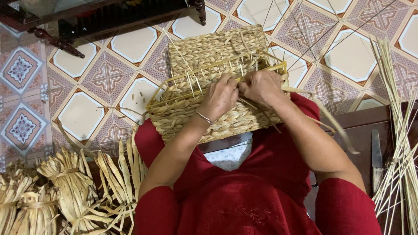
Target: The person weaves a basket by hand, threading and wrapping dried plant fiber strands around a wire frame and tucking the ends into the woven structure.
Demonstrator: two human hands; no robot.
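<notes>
Here, both hands (241, 93) on woven basket (209, 82).

Fingers of left hand (221, 96) & right hand (260, 87) press together at the woven basket (209, 87) rim; no gap btwn them. Just ahead of fingertips, upright stakes (204, 72) stick up in a row, blocking reach into basket. Loose strand (320, 115) trails out right of right-hand fingers. Left of left-hand fingers: open tile floor (82, 115). Further left & nearer the body, straw bundles (65, 187). Far right: reed stalks (398, 143) & knife (377, 152). Beyond basket: dark wooden furniture (100, 19).
</notes>
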